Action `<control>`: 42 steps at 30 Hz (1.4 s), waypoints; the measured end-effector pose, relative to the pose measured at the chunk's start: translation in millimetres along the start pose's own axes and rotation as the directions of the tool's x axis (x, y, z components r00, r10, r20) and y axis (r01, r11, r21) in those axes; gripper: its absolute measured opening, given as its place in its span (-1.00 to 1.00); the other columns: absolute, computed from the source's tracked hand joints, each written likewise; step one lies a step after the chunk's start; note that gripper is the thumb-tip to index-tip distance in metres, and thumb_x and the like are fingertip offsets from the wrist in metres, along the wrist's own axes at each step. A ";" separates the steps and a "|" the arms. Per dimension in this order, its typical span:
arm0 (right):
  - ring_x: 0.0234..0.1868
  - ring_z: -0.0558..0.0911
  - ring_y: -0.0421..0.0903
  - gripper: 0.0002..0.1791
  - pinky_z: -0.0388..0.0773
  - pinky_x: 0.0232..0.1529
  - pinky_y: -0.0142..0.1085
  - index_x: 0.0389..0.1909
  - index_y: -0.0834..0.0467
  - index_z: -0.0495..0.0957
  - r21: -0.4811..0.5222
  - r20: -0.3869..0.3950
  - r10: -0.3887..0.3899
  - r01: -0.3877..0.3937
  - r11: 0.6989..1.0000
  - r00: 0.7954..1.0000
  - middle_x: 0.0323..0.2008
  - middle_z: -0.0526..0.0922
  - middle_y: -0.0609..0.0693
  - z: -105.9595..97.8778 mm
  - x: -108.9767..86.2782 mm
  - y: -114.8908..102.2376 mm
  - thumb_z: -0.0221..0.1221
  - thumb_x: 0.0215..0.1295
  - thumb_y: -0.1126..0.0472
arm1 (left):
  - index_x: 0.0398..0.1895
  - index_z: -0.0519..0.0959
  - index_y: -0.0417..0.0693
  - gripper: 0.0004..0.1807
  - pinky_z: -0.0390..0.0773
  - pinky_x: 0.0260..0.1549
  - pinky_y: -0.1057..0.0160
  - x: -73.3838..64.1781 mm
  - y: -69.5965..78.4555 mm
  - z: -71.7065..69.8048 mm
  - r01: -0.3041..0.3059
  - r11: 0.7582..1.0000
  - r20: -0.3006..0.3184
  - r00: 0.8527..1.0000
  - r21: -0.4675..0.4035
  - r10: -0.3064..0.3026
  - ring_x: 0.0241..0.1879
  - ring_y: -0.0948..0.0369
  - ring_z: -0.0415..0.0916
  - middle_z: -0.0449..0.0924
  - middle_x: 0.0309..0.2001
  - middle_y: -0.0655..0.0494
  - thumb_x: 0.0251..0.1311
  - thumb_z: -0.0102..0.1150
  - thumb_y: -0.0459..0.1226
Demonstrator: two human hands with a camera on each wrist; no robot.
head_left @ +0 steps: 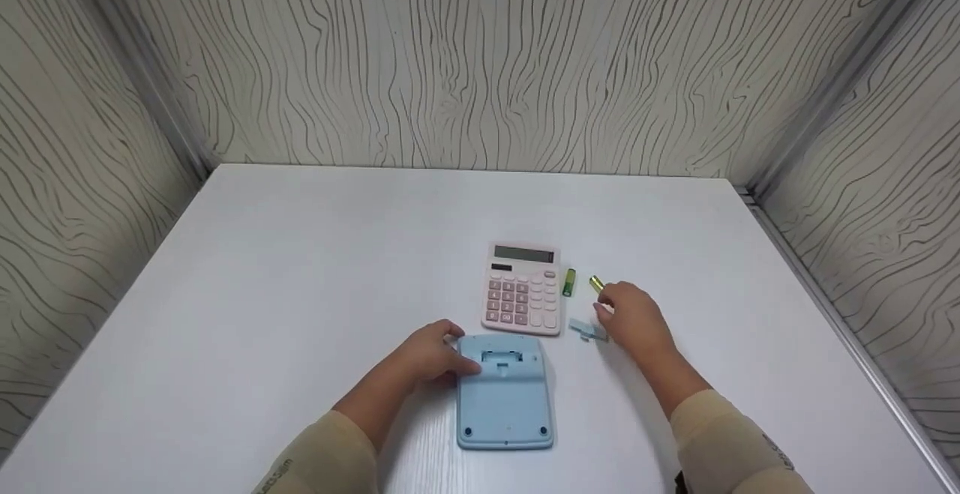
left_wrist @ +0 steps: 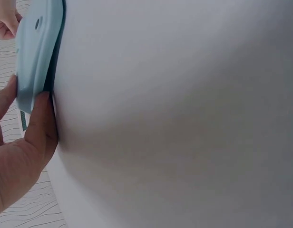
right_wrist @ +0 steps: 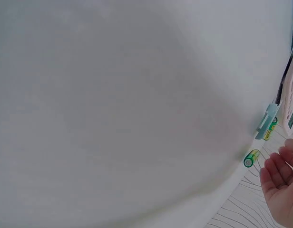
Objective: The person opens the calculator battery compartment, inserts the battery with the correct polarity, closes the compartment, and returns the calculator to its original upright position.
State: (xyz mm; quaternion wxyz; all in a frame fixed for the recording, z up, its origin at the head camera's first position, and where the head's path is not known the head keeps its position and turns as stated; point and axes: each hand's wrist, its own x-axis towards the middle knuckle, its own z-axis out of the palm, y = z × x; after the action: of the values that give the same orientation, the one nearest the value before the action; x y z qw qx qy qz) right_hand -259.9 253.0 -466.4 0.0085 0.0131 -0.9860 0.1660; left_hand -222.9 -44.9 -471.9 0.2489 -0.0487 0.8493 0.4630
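A light blue calculator (head_left: 504, 404) lies face down, its battery compartment uncovered toward the far end. My left hand (head_left: 435, 355) grips its left edge near that end, thumb on the back panel; the left wrist view also shows the thumb and fingers (left_wrist: 39, 118) on either side of the edge. My right hand (head_left: 630, 318) is by a green and yellow battery (head_left: 596, 282), its fingers bent loosely. In the right wrist view a gap shows between this battery (right_wrist: 251, 158) and the fingers. The blue battery cover (head_left: 588, 330) lies just left of the right hand.
A pink calculator (head_left: 522, 288) lies face up beyond the blue one, with a second battery (head_left: 569, 282) along its right side. Everything rests on a white table (head_left: 300, 269). Wood-patterned panels (head_left: 465, 59) stand at the back and both sides.
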 end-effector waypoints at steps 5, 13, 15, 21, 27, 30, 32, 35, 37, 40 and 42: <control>-0.17 0.52 0.04 -0.85 0.49 -0.09 -0.09 -0.24 0.22 0.52 0.077 -0.032 0.089 -0.086 0.993 0.996 -0.26 0.56 0.12 -1.9 6.8 5.9 0.11 0.24 0.24 | 0.04 0.42 -0.02 -0.31 0.37 0.05 -0.04 0.5 -0.2 0.1 -0.008 1.000 -0.008 1.000 0.020 0.008 -0.13 0.07 0.44 0.48 -0.03 -0.02 -0.27 0.47 -0.13; -0.10 0.51 0.12 -0.72 0.47 -0.07 -0.07 -0.07 0.29 0.47 0.099 -0.018 0.154 -0.152 0.983 0.988 -0.17 0.54 0.20 2.1 19.3 11.1 0.11 0.25 0.23 | 0.04 0.42 -0.01 -0.30 0.39 0.03 -0.03 1.0 -0.1 0.2 -0.006 1.000 -0.010 1.000 0.021 0.006 -0.15 0.09 0.44 0.49 -0.05 0.00 -0.28 0.47 -0.13; -0.07 0.50 0.13 -0.67 0.46 -0.05 -0.07 0.00 0.30 0.44 0.105 -0.006 0.162 -0.161 0.981 0.987 -0.13 0.54 0.22 4.3 22.3 11.3 0.10 0.25 0.23 | 0.05 0.42 -0.02 -0.30 0.41 0.00 -0.01 0.9 -0.4 0.2 -0.006 1.000 -0.007 1.000 0.016 0.006 -0.18 0.09 0.45 0.50 -0.07 0.00 -0.28 0.47 -0.13; 0.16 0.36 0.22 -0.46 0.30 0.14 0.02 0.25 0.23 0.25 0.048 0.054 0.142 -0.144 0.988 0.988 0.11 0.38 0.29 7.5 29.3 10.8 0.09 0.27 0.20 | 0.05 0.42 -0.04 -0.29 0.41 -0.01 0.00 1.4 -0.8 -0.5 -0.032 0.999 -0.003 0.999 0.007 0.032 -0.17 0.09 0.44 0.49 -0.05 -0.02 -0.29 0.48 -0.13; 0.28 0.15 0.28 -0.39 0.12 0.23 0.10 0.34 0.13 0.14 0.022 0.144 0.133 -0.138 0.990 0.981 0.27 0.17 0.32 6.8 32.5 9.6 0.06 0.28 0.19 | 0.03 0.43 -0.04 -0.30 0.41 -0.03 0.02 2.0 -0.9 -1.7 -0.041 0.999 0.001 0.999 -0.004 0.041 -0.19 0.10 0.44 0.49 -0.09 0.00 -0.30 0.48 -0.14; 0.30 0.10 0.29 -0.40 0.08 0.23 0.12 0.35 0.08 0.12 0.012 0.178 0.143 -0.148 0.989 0.974 0.30 0.11 0.32 6.9 34.7 8.4 0.00 0.28 0.23 | 0.02 0.43 -0.04 -0.31 0.42 -0.04 0.03 2.5 -1.6 -1.6 -0.043 0.999 0.001 0.999 -0.001 0.043 -0.19 0.11 0.44 0.49 -0.10 0.00 -0.30 0.48 -0.14; 0.32 0.07 0.29 -0.39 0.06 0.24 0.13 0.36 0.06 0.12 0.010 0.199 0.151 -0.156 0.988 0.968 0.32 0.08 0.30 7.1 36.0 7.8 -0.02 0.27 0.26 | 0.01 0.43 -0.04 -0.32 0.41 -0.04 0.02 2.6 -1.7 -1.7 -0.047 0.999 0.001 0.999 0.001 0.047 -0.19 0.10 0.43 0.49 -0.10 0.01 -0.29 0.48 -0.15; 0.32 0.06 0.28 -0.40 0.05 0.24 0.13 0.35 0.08 0.14 0.005 0.227 0.160 -0.165 0.986 0.961 0.32 0.09 0.30 6.7 37.4 6.6 -0.03 0.26 0.28 | 0.01 0.44 -0.03 -0.31 0.40 -0.01 0.00 2.9 -1.9 -1.7 -0.042 0.999 0.001 0.999 0.002 0.042 -0.17 0.09 0.43 0.49 -0.09 0.00 -0.30 0.48 -0.14; 0.32 0.07 0.28 -0.41 0.05 0.24 0.13 0.34 0.11 0.17 0.008 0.243 0.166 -0.174 0.985 0.956 0.31 0.12 0.30 6.1 38.1 6.1 -0.01 0.25 0.29 | 0.02 0.43 -0.03 -0.31 0.40 -0.01 0.00 2.3 -1.6 -1.8 -0.039 0.999 0.000 0.999 -0.003 0.039 -0.17 0.09 0.43 0.49 -0.08 0.00 -0.30 0.48 -0.14; 0.32 0.07 0.29 -0.41 0.04 0.24 0.13 0.33 0.18 0.16 0.016 0.260 0.168 -0.178 0.984 0.951 0.30 0.14 0.30 4.8 38.6 5.9 0.00 0.24 0.30 | 0.03 0.43 -0.02 -0.30 0.44 -0.05 0.03 1.8 -1.1 -1.6 -0.025 0.999 0.005 1.000 -0.020 0.025 -0.20 0.10 0.45 0.49 -0.09 0.00 -0.29 0.48 -0.15; 0.31 0.09 0.29 -0.40 0.06 0.24 0.12 0.32 0.23 0.14 0.020 0.266 0.163 -0.174 0.984 0.950 0.28 0.17 0.31 4.3 38.8 6.3 0.01 0.25 0.30 | 0.03 0.42 -0.03 -0.31 0.47 -0.10 0.07 1.6 -1.2 -1.1 -0.019 0.999 0.008 1.000 -0.032 0.019 -0.23 0.11 0.47 0.49 -0.12 0.00 -0.29 0.48 -0.16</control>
State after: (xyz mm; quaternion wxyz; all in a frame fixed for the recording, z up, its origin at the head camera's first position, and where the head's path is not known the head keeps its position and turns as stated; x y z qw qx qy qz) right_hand -298.9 256.6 -471.6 -0.1370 -0.0490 -0.9720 0.1843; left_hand -224.4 -46.1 -473.1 0.2473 -0.0427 0.8410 0.4793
